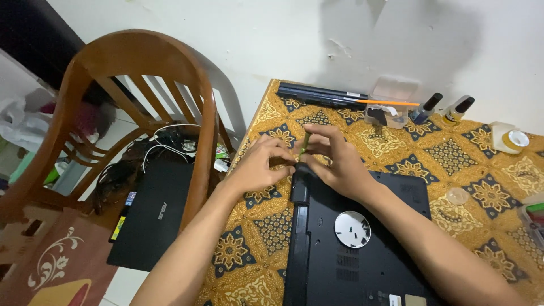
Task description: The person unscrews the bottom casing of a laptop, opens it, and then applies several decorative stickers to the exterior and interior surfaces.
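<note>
At the laptop's (351, 249) top-left corner, by the table edge, my left hand (258, 167) and right hand (334, 161) pinch one screwdriver (305, 141). Two bottles (426, 107) stand beyond the laptop.

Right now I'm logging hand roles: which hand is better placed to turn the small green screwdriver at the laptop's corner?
Probably the right hand: its fingertips pinch the screwdriver shaft upright, while the left hand rests beside the tip at the upturned black laptop.
</note>
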